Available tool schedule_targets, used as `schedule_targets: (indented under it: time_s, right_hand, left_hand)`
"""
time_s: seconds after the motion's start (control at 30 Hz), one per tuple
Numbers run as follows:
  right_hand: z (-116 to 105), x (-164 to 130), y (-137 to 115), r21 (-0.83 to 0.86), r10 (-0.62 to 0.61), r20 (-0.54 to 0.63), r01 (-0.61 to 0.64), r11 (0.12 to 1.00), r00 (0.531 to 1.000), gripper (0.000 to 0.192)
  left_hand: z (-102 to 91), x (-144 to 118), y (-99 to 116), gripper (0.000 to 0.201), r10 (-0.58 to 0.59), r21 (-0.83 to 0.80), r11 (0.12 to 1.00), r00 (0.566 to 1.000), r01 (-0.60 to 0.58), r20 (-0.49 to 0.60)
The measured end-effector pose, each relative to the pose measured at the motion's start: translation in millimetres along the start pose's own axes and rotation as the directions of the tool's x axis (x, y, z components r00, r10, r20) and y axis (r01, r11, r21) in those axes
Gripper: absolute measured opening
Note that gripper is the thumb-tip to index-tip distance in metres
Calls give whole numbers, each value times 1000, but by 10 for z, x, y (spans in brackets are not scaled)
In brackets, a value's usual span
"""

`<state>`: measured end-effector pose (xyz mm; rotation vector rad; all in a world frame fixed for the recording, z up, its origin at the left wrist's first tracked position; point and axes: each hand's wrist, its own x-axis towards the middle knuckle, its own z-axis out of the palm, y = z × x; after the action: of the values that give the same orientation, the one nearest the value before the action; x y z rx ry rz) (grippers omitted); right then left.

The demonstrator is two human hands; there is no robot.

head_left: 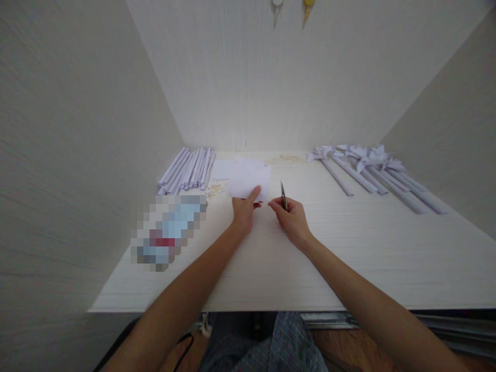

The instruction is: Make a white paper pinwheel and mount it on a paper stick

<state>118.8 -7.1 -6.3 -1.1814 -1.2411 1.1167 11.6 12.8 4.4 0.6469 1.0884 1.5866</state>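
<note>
Since part of the shot is pixelated, we can't really say what the blurred thing near the worktop's left edge is, just pale blue and red blocks. Two small hanging things at the top, one white and one yellow, are cut off by the frame, so no idea what they are either.

Our left hand pinches the near edge of a white sheet of paper with thumb on top; it lies around the middle of the worktop, towards the back edge. A second sheet peeks out from under it, mostly covered. Our right hand is closed around a small pair of scissors, only the blades sticking up, handles hidden in the fist, just beside the paper's right corner.

Counts get fuzzy: the bundle of rolled paper sticks in the back left corner looks like roughly ten, overlapping too much to be sure. The paper pinwheels by the back right corner, maybe six or seven, heads all tangled. Tiny pale scraps lie beside the sticks, too small to count.
</note>
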Motion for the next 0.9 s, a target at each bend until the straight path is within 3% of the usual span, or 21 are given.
schedule_targets:
  time_s: [0.2,0.9]
  right_hand:
    - [2,4,14,27,-3,-14,4,1000,1000,16]
    - [-5,7,12,30,8,-3,-8,1000,1000,19]
  left_hand:
    - [-1,-12,-25,24,37,34,999,998,-39,59]
    - [-2,-13,-27,23,92,147,984,992,-103,82]
